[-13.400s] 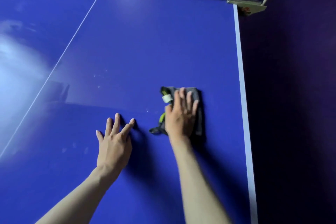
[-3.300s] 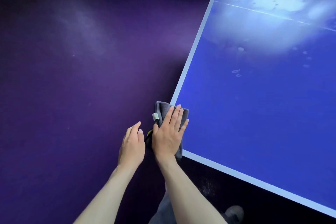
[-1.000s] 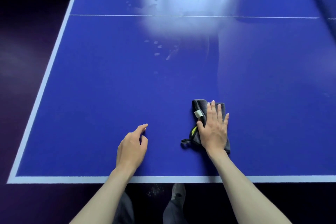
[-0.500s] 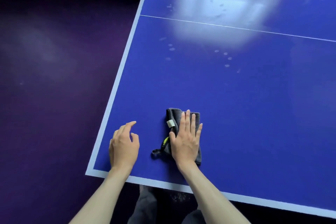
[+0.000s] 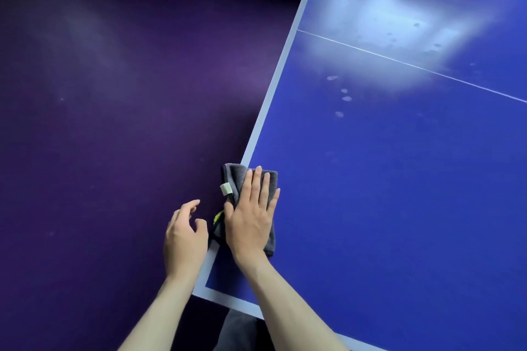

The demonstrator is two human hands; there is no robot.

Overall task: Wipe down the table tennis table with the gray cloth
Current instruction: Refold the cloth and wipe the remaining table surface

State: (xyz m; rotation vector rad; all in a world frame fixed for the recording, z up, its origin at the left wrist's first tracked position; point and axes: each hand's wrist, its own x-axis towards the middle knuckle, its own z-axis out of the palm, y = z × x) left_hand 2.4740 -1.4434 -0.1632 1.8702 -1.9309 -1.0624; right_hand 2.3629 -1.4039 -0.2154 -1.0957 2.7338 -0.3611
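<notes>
Head view: gray cloth (image 5: pixel 239 179) half under right hand (image 5: pixel 248 218).

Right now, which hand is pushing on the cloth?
The right hand, lying flat on the gray cloth; the left hand hangs beside it, touching nothing.

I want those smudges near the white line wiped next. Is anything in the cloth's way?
Nothing visible: bare blue table lies between the gray cloth, pressed flat under the right hand, and the smudges.
</notes>
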